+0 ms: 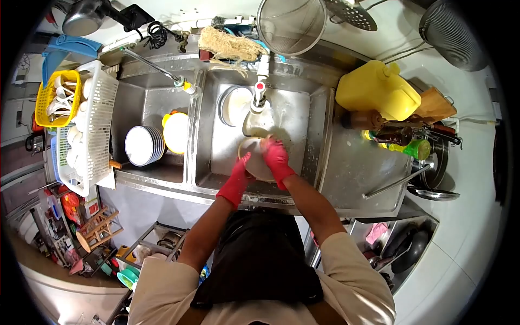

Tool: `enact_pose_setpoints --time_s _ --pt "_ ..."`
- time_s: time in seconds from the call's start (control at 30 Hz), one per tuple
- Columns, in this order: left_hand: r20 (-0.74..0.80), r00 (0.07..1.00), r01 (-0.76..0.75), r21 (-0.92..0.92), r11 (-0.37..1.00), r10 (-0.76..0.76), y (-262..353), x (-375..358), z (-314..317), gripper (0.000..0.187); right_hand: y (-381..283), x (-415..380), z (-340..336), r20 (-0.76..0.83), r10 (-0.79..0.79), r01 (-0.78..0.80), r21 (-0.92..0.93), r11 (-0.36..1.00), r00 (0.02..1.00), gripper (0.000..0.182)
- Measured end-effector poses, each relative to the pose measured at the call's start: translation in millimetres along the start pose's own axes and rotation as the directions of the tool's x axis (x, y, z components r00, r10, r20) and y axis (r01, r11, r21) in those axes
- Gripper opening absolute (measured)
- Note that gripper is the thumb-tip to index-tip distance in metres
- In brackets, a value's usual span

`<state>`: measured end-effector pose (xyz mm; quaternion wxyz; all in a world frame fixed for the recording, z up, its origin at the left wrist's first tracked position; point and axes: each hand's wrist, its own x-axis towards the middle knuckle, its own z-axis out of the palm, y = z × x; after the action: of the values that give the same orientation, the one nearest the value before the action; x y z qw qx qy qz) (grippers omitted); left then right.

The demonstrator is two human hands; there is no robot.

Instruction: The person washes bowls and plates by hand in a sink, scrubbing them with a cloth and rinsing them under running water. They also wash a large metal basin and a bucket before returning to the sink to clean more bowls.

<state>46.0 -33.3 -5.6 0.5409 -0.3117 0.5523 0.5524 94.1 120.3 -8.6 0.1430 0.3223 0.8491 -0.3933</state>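
Note:
Both my hands wear red rubber gloves and are over the right sink basin point(208, 154). My left hand point(236, 179) grips the near left edge of a round plate point(253, 156), tilted low in the basin. My right hand point(277, 158) is bent over the plate's right side, fingers curled. A small tan patch shows at its fingertips; I cannot tell what it holds. Behind the plate stands the faucet point(260, 97), its spout pointing down into the basin. A white round dish point(236, 106) lies at the back left of this basin.
The left basin holds a stack of plates point(142, 146) and a yellow-handled white dish point(176, 133). A white dish rack point(100, 127) with a yellow cutlery basket point(43, 108) stands left. A yellow jug point(376, 89) and bottles point(417, 149) line the right side. A strainer point(291, 24) hangs behind.

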Motion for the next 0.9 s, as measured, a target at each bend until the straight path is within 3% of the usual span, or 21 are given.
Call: enact_pose_setpoints --time_s 0.07,0.13,0.17,0.2,0.23,0.3,0.33,0.37,0.4,0.5,0.53,0.57,0.6,0.63,0.67,0.73,0.77,0.8,0.83,0.87,0.9 --pt "0.232 0.961 -0.111 -0.185 0.976 0.153 -11.8 -4.5 18.3 0.047 -3.8 10.1 8.6 -0.207 0.100 -0.039 0.281 0.959 0.973 0.029" --pt "0.118 0.950 -0.279 -0.088 0.956 0.289 -1.1 -17.9 33.4 0.044 13.3 26.0 61.8 -0.311 -0.121 0.327 0.791 0.518 0.943 0.024" --pt "0.254 0.916 -0.253 -0.234 0.939 0.310 1.3 0.8 27.1 0.043 -8.0 11.3 41.6 -0.056 -0.097 0.106 0.752 0.651 0.994 0.026" --pt "0.378 0.860 -0.199 -0.371 0.907 0.344 6.1 13.3 20.6 0.042 -25.5 -12.1 4.7 0.282 -0.152 -0.157 0.822 0.547 0.947 0.029" --pt "0.542 0.810 -0.066 -0.292 0.954 0.222 26.8 -5.4 17.5 0.039 -19.4 -17.1 -3.1 0.421 -0.222 -0.160 0.701 0.695 0.879 0.030" --pt "0.294 0.874 -0.323 -0.244 0.914 0.387 32.5 -12.4 24.0 0.039 -2.0 -20.6 -13.3 0.552 -0.269 -0.116 0.564 0.818 0.789 0.032" --pt "0.037 0.833 -0.544 -0.132 0.828 0.553 36.2 -15.1 26.6 0.038 8.9 -23.8 -13.6 0.453 -0.224 0.162 0.172 0.972 0.863 0.030" --pt "0.069 0.845 -0.528 -0.046 0.848 0.530 39.0 -25.4 26.4 0.040 17.7 -24.8 -5.8 0.331 -0.237 0.337 -0.288 0.896 0.913 0.029" --pt "0.070 0.844 -0.531 -0.042 0.846 0.532 32.4 -18.6 22.8 0.040 17.7 -15.0 3.7 0.327 -0.240 0.338 -0.285 0.897 0.914 0.029" --pt "-0.111 0.836 -0.513 0.190 0.837 0.538 13.6 -7.9 36.6 0.042 2.3 20.2 22.3 -0.399 -0.162 0.253 0.187 0.949 0.902 0.018" --pt "-0.118 0.840 -0.505 0.191 0.842 0.530 16.0 -13.7 33.4 0.042 -0.8 11.3 23.5 -0.390 -0.159 0.248 0.190 0.950 0.907 0.018" --pt "-0.003 0.896 -0.445 0.025 0.895 0.445 25.2 -19.5 29.8 0.041 -16.8 -5.1 7.0 0.049 -0.080 0.035 0.593 0.804 0.996 0.019" --pt "0.129 0.918 -0.358 -0.134 0.924 0.374 39.1 -29.6 33.8 0.041 -27.0 -11.9 -5.6 0.469 -0.166 -0.315 0.776 0.546 0.867 0.020" --pt "0.120 0.948 -0.255 -0.278 0.926 0.297 61.7 -72.4 50.5 0.037 -14.2 -9.2 6.6 0.394 -0.281 -0.034 0.630 0.776 0.875 0.022" --pt "0.116 0.949 -0.253 -0.278 0.927 0.294 59.7 -71.4 49.8 0.037 -1.1 -5.9 12.4 0.398 -0.280 -0.038 0.631 0.775 0.874 0.022" --pt "-0.001 0.807 -0.585 -0.139 0.799 0.590 53.2 -56.4 47.0 0.036 13.4 6.0 10.1 0.448 -0.169 0.262 -0.152 0.953 0.878 0.025" --pt "0.003 0.787 -0.596 -0.261 0.760 0.617 43.3 -36.7 42.6 0.036 -21.5 0.5 -8.0 0.066 -0.040 0.061 -0.351 0.934 0.997 0.025" --pt "0.011 0.784 -0.597 -0.262 0.758 0.621 39.5 -29.7 43.5 0.036 -24.8 6.0 1.6 0.057 -0.040 0.057 -0.353 0.934 0.998 0.025" --pt "-0.019 0.793 -0.591 -0.261 0.763 0.608 32.0 -23.4 42.1 0.036 -25.2 7.8 12.6 -0.069 -0.101 0.110 0.146 0.983 0.993 0.025" --pt "-0.054 0.804 -0.584 -0.262 0.768 0.592 25.8 -21.7 41.2 0.036 -21.0 7.3 21.1 -0.202 -0.093 0.197 0.595 0.779 0.975 0.025" --pt "0.005 0.789 -0.604 -0.176 0.777 0.614 39.0 -41.4 46.5 0.035 -29.7 -4.1 9.1 -0.013 -0.177 0.153 0.573 0.805 0.984 0.027"
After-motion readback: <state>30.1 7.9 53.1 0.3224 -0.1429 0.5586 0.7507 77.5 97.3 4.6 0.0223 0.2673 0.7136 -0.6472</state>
